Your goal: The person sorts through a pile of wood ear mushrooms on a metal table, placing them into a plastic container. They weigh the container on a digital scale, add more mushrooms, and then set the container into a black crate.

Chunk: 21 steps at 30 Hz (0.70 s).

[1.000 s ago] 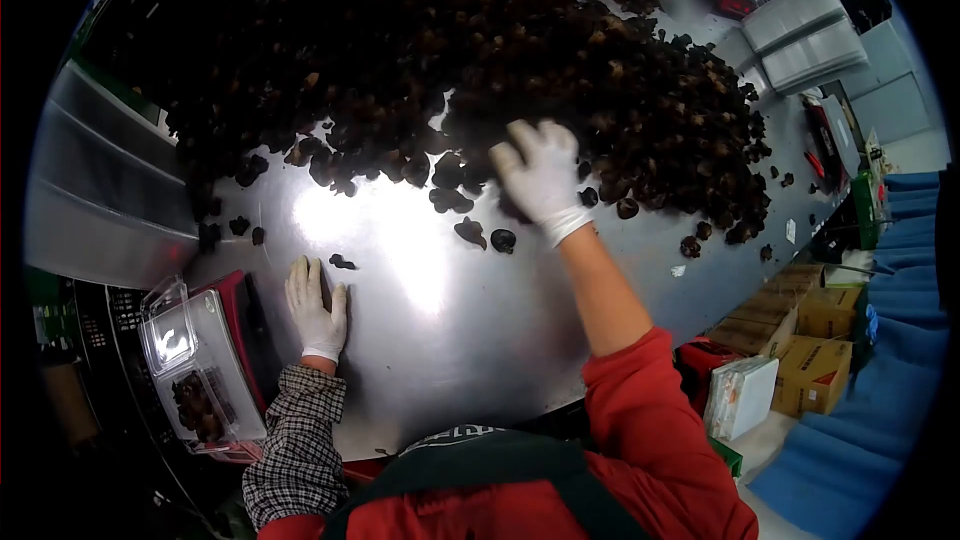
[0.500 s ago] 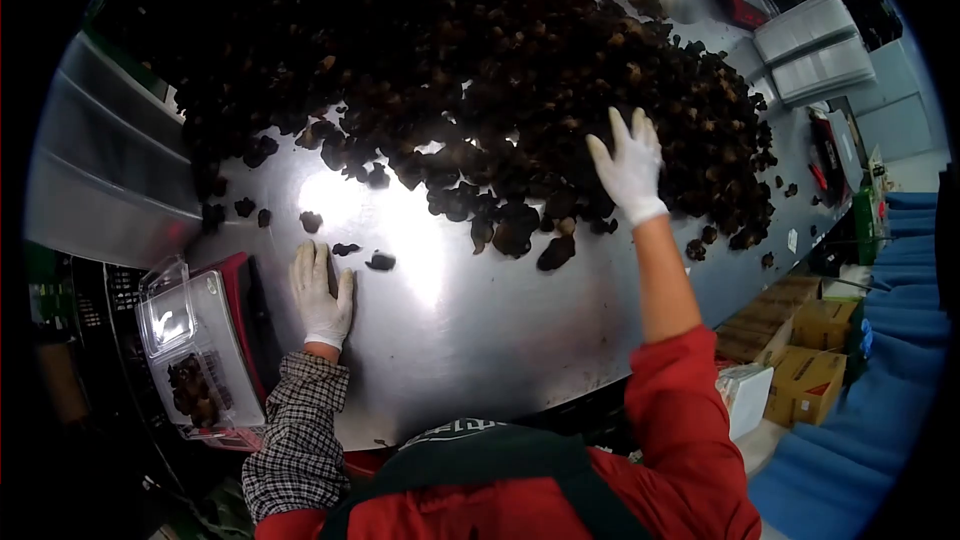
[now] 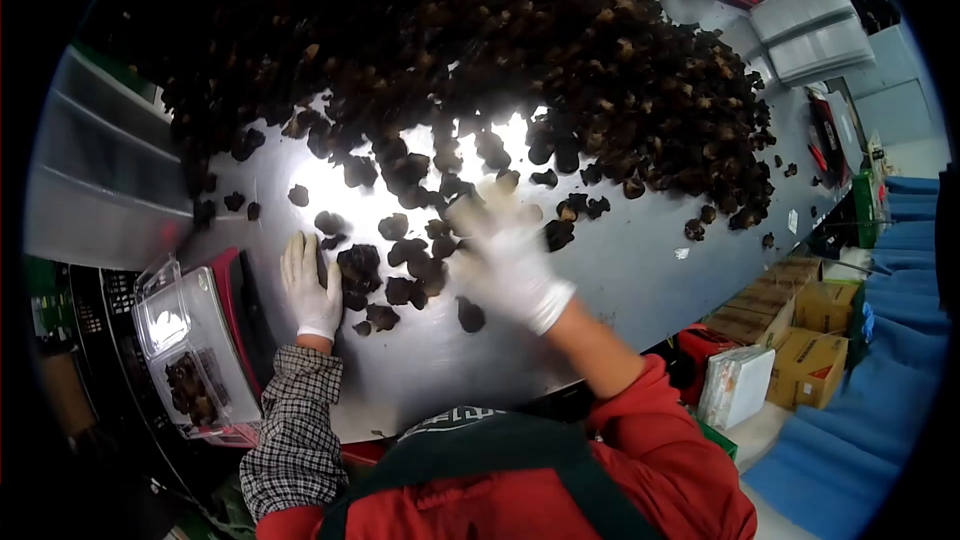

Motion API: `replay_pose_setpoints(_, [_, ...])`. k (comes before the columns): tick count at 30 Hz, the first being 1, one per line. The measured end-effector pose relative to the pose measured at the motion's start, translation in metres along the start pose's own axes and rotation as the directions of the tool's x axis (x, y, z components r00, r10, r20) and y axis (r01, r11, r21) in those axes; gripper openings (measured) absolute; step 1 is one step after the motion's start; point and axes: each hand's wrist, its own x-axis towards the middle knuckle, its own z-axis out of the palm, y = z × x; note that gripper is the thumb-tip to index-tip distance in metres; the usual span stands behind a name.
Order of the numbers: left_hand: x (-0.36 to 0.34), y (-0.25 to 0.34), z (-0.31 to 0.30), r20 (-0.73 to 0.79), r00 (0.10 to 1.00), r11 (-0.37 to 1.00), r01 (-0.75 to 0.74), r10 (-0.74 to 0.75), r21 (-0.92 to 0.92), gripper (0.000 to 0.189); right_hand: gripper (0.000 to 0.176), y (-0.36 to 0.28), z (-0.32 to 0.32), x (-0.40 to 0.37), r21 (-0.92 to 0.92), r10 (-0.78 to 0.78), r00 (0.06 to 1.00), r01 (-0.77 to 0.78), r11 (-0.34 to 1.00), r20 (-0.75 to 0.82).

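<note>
A large pile of dark brown, mushroom-like pieces covers the far part of the metal table. Loose pieces lie scattered nearer me, between my two gloved hands. My left hand, in a white glove, rests flat on the table with its fingers out, beside a larger dark piece. My right hand, also gloved, is blurred by motion at the right edge of the loose pieces; its fingers are smeared.
At the left, a clear plastic box with dark pieces sits on a scale. Stacked clear trays stand at the upper right. Cardboard boxes and a blue cloth are at the right.
My right hand has moved left and nearer me from the pile, and many more loose pieces now lie close to my left hand. The other person's gloved fingers at the top have left view.
</note>
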Motion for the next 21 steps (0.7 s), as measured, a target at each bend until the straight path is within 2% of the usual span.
replay_pose_setpoints(1, [-0.001, -0.001, 0.0, -0.001, 1.0, 1.0, 0.0, 0.0, 0.005, 0.052, 0.061, 0.029, 0.002, 0.004, -0.094, 0.121, 0.983, -0.134, 0.986, -0.136])
replay_pose_setpoints(3, [0.0, 0.0, 0.001, -0.015, 1.0, 1.0, -0.003, 0.004, 0.012, 0.052, 0.065, 0.087, -0.003, 0.013, -0.29, 0.201, 0.906, -0.319, 0.902, -0.373])
replay_pose_setpoints(5, [-0.001, -0.001, 0.002, -0.021, 1.0, 1.0, -0.005, 0.005, 0.017, 0.052, 0.065, 0.108, -0.007, 0.016, -0.25, 0.324, 0.88, -0.42, 0.872, -0.349])
replay_pose_setpoints(6, [0.0, -0.002, 0.003, -0.019, 1.0, 1.0, 0.0, 0.001, 0.023, 0.051, 0.064, 0.093, -0.001, 0.012, -0.225, 0.345, 0.895, -0.411, 0.883, -0.282])
replay_pose_setpoints(7, [0.0, -0.002, 0.003, -0.015, 1.0, 1.0, 0.007, -0.006, 0.03, 0.051, 0.066, 0.071, 0.005, 0.003, -0.217, 0.294, 0.948, -0.314, 0.924, -0.119])
replay_pose_setpoints(8, [0.0, 0.0, 0.002, -0.026, 1.0, 1.0, 0.011, -0.01, 0.025, 0.051, 0.068, 0.038, 0.018, -0.008, -0.297, 0.212, 0.974, -0.226, 0.928, -0.077])
replay_pose_setpoints(9, [0.0, 0.002, 0.003, -0.023, 1.0, 1.0, 0.014, -0.014, 0.018, 0.051, 0.071, 0.02, 0.036, -0.02, -0.286, 0.077, 0.996, -0.087, 0.954, -0.046])
replay_pose_setpoints(10, [0.0, 0.001, 0.003, -0.021, 1.0, 1.0, 0.018, -0.018, 0.019, 0.051, 0.068, -0.005, 0.04, -0.032, -0.087, -0.002, 0.999, -0.002, 0.996, -0.036])
replay_pose_setpoints(12, [0.0, 0.0, 0.002, -0.002, 0.999, 0.999, 0.032, -0.032, 0.011, 0.052, 0.061, -0.038, 0.034, -0.052, 0.055, -0.155, 0.988, 0.155, 0.986, -0.008])
replay_pose_setpoints(15, [-0.001, -0.001, 0.004, -0.023, 1.0, 1.0, 0.014, -0.013, 0.025, 0.052, 0.046, -0.045, 0.021, -0.075, 0.213, -0.286, 0.958, 0.273, 0.938, 0.032])
replay_pose_setpoints(19, [0.0, 0.001, 0.0, -0.042, 0.999, 0.999, 0.008, -0.006, 0.04, 0.051, 0.045, -0.023, 0.012, -0.026, 0.154, -0.213, 0.959, 0.243, 0.958, -0.189])
replay_pose_setpoints(21, [0.0, 0.001, 0.002, -0.045, 0.999, 0.999, 0.013, -0.012, 0.035, 0.05, 0.047, -0.02, 0.018, 0.012, 0.099, -0.217, 0.948, 0.245, 0.964, -0.232])
